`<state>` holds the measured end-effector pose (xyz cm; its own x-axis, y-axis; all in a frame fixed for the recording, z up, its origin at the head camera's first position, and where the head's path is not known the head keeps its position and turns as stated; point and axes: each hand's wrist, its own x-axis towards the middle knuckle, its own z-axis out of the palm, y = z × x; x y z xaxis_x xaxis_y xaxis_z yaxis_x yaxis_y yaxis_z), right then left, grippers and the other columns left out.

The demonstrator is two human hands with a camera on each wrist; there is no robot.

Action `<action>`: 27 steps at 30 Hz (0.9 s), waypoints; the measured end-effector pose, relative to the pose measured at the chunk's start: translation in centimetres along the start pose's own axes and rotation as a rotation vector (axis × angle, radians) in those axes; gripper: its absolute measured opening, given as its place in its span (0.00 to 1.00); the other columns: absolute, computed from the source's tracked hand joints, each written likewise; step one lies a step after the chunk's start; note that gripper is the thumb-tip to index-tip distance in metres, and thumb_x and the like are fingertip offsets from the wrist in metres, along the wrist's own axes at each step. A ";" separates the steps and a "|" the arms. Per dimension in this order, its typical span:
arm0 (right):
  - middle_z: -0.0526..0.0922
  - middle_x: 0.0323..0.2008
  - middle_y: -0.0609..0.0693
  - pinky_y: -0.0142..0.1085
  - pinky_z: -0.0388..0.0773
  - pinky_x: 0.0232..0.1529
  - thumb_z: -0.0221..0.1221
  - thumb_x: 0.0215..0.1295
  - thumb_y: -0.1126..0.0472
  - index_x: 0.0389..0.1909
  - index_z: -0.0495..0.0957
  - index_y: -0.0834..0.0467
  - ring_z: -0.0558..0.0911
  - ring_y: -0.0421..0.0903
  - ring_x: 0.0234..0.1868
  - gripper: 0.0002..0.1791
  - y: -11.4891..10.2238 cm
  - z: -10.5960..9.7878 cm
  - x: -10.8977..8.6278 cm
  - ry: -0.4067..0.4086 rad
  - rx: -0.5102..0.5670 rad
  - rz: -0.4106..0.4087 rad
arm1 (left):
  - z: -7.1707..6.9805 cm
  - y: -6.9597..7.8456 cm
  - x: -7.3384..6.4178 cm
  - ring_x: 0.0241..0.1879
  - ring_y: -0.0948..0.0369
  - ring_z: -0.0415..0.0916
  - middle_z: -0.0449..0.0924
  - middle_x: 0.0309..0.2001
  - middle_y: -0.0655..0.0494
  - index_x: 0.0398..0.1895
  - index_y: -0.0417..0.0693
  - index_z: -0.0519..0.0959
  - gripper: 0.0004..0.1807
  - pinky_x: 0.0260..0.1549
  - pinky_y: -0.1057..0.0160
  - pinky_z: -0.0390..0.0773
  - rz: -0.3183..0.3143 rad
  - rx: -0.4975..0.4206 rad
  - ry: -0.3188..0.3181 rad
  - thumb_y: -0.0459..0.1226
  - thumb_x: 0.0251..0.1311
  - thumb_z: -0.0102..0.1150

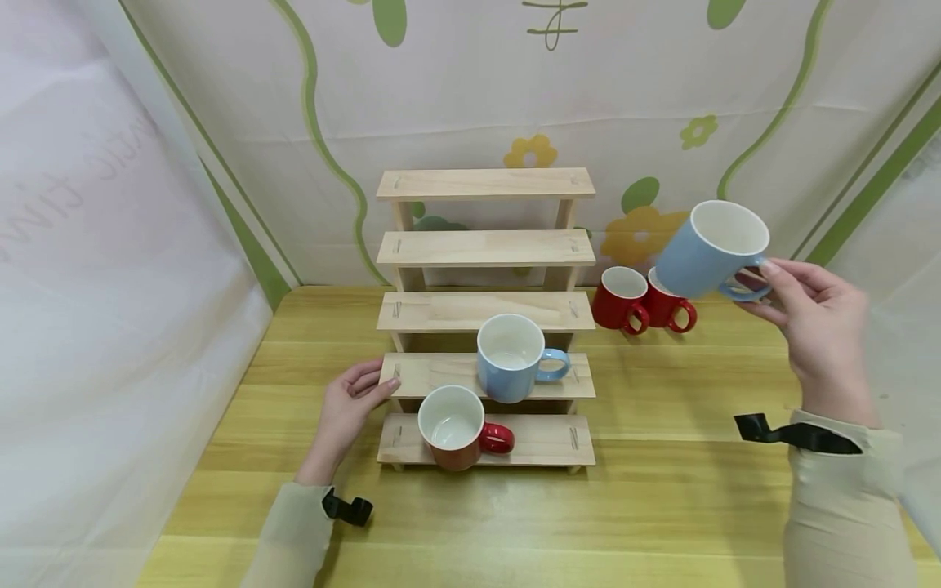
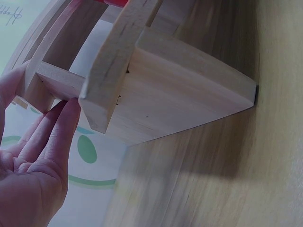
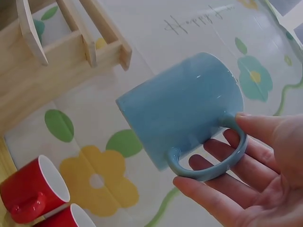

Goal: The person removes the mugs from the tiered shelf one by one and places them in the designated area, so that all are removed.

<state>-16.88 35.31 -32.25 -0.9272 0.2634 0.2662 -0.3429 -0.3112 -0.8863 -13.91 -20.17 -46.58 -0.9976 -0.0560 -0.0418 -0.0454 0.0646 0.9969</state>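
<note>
My right hand (image 1: 831,327) grips a light blue mug (image 1: 685,260) by its handle, tilted and raised at the right of the stepped wooden rack (image 1: 485,247). The right wrist view shows fingers and thumb around the handle (image 3: 215,171). At the rack's left side, my left hand (image 1: 345,420) holds the end of the second step from the bottom, thumb on top and fingers underneath. Another light blue mug (image 1: 507,380) stands on that step, handle pointing right. On the lowest step sits a red mug (image 1: 454,453) with a white inside, its handle also to the right.
Two red mugs, one nearer the rack (image 1: 610,306) and one partly behind the raised blue mug (image 1: 659,309), stand on the wooden table (image 1: 676,498) right of the rack. A white cloth (image 1: 456,82) with printed flowers and leaves hangs behind, and more cloth lines both sides.
</note>
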 end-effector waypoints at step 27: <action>0.88 0.37 0.53 0.36 0.86 0.37 0.71 0.61 0.65 0.45 0.84 0.64 0.88 0.44 0.39 0.13 3.6 -7.1 2.4 0.345 -0.054 0.201 | 0.1 0.2 -0.1 0.50 0.61 0.83 0.80 0.57 0.38 0.63 0.37 0.76 0.28 0.49 0.64 0.83 -0.020 -0.014 0.002 0.37 0.63 0.72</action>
<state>-19.28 41.34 -37.50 -0.8667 0.4964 -0.0493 -0.1428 -0.3415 -0.9290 -13.86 -20.10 -46.41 -0.9963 -0.0591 -0.0617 -0.0646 0.0499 0.9967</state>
